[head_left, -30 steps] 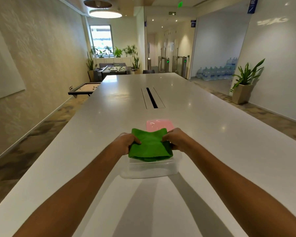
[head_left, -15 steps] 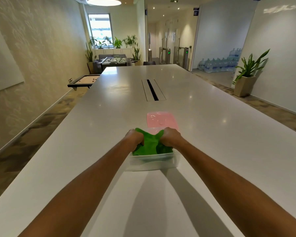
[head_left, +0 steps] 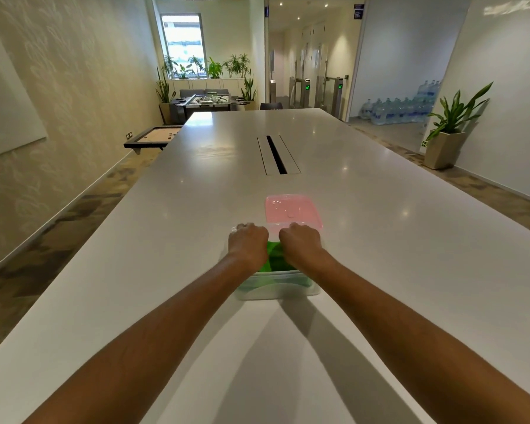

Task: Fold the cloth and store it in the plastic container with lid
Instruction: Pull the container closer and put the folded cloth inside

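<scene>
A clear plastic container (head_left: 276,290) stands on the white table (head_left: 410,246) straight ahead of me. The folded green cloth (head_left: 274,260) lies inside it, showing between my wrists and through the near wall. My left hand (head_left: 248,242) and my right hand (head_left: 300,241) sit side by side over the container, fingers curled down onto the cloth and hidden from view. The pink lid (head_left: 291,211) lies flat on the table just beyond the container, touching its far rim.
A dark cable slot (head_left: 276,154) runs along the table's middle beyond the lid. The table edges fall away to floor on both sides. A potted plant (head_left: 450,133) stands at the right wall, and a low game board (head_left: 153,137) at the left.
Both hands have gone down and forward with the cloth, from above the container into it. The cloth now sits lower, mostly hidden under my hands.
</scene>
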Demonstrator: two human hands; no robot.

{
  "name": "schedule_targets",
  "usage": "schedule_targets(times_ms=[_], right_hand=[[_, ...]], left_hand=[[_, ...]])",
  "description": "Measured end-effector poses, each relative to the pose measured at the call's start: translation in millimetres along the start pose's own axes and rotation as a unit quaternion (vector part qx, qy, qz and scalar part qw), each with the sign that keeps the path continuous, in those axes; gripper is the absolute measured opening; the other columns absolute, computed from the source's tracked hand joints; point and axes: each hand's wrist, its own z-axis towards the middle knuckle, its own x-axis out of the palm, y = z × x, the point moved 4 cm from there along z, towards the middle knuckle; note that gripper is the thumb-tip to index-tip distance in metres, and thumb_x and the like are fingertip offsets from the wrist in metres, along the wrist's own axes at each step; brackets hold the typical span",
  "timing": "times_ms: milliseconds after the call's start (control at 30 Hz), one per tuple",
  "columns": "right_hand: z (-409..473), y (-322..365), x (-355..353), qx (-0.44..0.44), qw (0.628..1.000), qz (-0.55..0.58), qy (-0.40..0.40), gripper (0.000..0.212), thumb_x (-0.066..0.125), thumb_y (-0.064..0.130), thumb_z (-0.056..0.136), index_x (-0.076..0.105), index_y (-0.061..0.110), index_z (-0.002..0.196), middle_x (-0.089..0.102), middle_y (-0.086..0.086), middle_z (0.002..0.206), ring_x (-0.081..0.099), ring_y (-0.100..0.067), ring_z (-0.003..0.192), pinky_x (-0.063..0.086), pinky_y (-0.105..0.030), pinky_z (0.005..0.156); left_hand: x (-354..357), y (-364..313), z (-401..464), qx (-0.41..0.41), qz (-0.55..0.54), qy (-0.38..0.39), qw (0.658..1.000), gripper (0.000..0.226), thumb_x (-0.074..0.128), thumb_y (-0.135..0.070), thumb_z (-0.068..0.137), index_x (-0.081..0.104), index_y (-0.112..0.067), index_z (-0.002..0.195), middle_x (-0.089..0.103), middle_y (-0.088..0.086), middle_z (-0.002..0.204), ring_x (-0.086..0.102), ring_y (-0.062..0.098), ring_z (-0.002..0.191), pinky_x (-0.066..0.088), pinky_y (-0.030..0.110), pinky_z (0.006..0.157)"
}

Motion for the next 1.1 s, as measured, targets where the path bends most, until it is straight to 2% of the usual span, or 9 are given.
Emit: schedule_targets(times_ms=[100, 200, 400, 500, 567, 667, 800, 900, 1100], right_hand=[[6, 5, 8, -0.051, 0.998, 0.013, 0.031, 0.022, 0.063, 0.024, 0.089, 0.066, 0.008, 0.104, 0.064, -0.006, 0.097, 0.057, -0.018, 0.075, 0.051, -0.03, 0.073], [10, 2, 22, -0.065, 0.992, 0.016, 0.102, 0.024, 0.06, 0.033, 0.089, 0.066, 0.015, 0.105, 0.063, -0.002, 0.095, 0.059, -0.019, 0.081, 0.052, -0.03, 0.073], [11, -2, 30, -0.096, 0.98, 0.025, 0.174, 0.028, 0.054, 0.036, 0.09, 0.063, 0.018, 0.11, 0.063, -0.004, 0.102, 0.058, -0.021, 0.089, 0.047, -0.031, 0.075], [11, -2, 19, -0.12, 0.984, 0.037, 0.127, 0.027, 0.057, 0.031, 0.09, 0.065, 0.018, 0.113, 0.066, -0.003, 0.101, 0.061, -0.021, 0.087, 0.051, -0.032, 0.075], [13, -4, 6, -0.124, 0.987, 0.065, 0.074, 0.034, 0.058, 0.015, 0.087, 0.062, 0.019, 0.12, 0.069, -0.004, 0.111, 0.064, -0.022, 0.094, 0.054, -0.035, 0.083], [25, -12, -10, -0.125, 0.988, 0.094, -0.005, 0.042, 0.052, 0.001, 0.083, 0.065, 0.021, 0.118, 0.072, -0.003, 0.111, 0.067, -0.021, 0.094, 0.055, -0.039, 0.085], [41, -32, -31, -0.122, 0.981, 0.118, -0.096, 0.036, 0.051, 0.001, 0.085, 0.07, 0.018, 0.11, 0.073, -0.004, 0.107, 0.068, -0.022, 0.091, 0.055, -0.038, 0.084], [54, -52, -33, -0.113, 0.983, 0.101, -0.102, 0.033, 0.052, 0.001, 0.085, 0.07, 0.015, 0.11, 0.073, -0.007, 0.107, 0.068, -0.025, 0.09, 0.055, -0.036, 0.083], [79, -93, -9, -0.092, 0.992, 0.086, -0.033, 0.042, 0.05, -0.007, 0.083, 0.068, 0.015, 0.114, 0.07, -0.007, 0.115, 0.066, -0.022, 0.099, 0.054, -0.035, 0.087]], left_hand=[[4, 1, 4, 0.051, -0.003, 0.033, 0.998, 0.016, 0.059, -0.01, 0.088, 0.064, -0.009, 0.103, 0.065, 0.009, 0.096, 0.058, 0.02, 0.081, 0.051, 0.031, 0.073], [13, 10, 5, 0.056, -0.019, 0.101, 0.993, 0.015, 0.055, -0.013, 0.089, 0.064, -0.009, 0.099, 0.061, 0.006, 0.085, 0.061, 0.022, 0.08, 0.052, 0.032, 0.07], [20, 12, 6, 0.053, -0.039, 0.116, 0.991, 0.007, 0.055, -0.016, 0.089, 0.059, -0.01, 0.09, 0.058, 0.006, 0.084, 0.057, 0.021, 0.074, 0.048, 0.031, 0.065], [18, 11, 10, 0.045, -0.053, 0.124, 0.99, 0.006, 0.054, -0.008, 0.087, 0.059, -0.008, 0.091, 0.057, 0.006, 0.084, 0.056, 0.021, 0.076, 0.047, 0.03, 0.064], [13, 12, 17, 0.039, -0.072, 0.106, 0.991, 0.012, 0.058, -0.007, 0.084, 0.062, -0.007, 0.095, 0.063, 0.007, 0.09, 0.06, 0.021, 0.078, 0.051, 0.03, 0.067], [-3, 12, 32, 0.038, -0.103, 0.042, 0.993, 0.027, 0.06, -0.009, 0.081, 0.066, -0.01, 0.107, 0.069, 0.009, 0.102, 0.065, 0.024, 0.086, 0.055, 0.035, 0.076], [-33, 16, 57, 0.028, -0.152, -0.059, 0.986, 0.027, 0.058, -0.013, 0.083, 0.07, -0.017, 0.107, 0.07, 0.006, 0.107, 0.065, 0.026, 0.092, 0.053, 0.035, 0.081], [-43, 25, 78, 0.011, -0.172, -0.083, 0.982, 0.023, 0.056, -0.014, 0.082, 0.073, -0.015, 0.098, 0.071, 0.009, 0.102, 0.065, 0.03, 0.089, 0.055, 0.036, 0.081], [-28, 50, 125, -0.025, -0.196, -0.042, 0.979, 0.023, 0.055, -0.013, 0.077, 0.074, -0.014, 0.091, 0.071, 0.011, 0.102, 0.065, 0.03, 0.091, 0.054, 0.034, 0.081]])
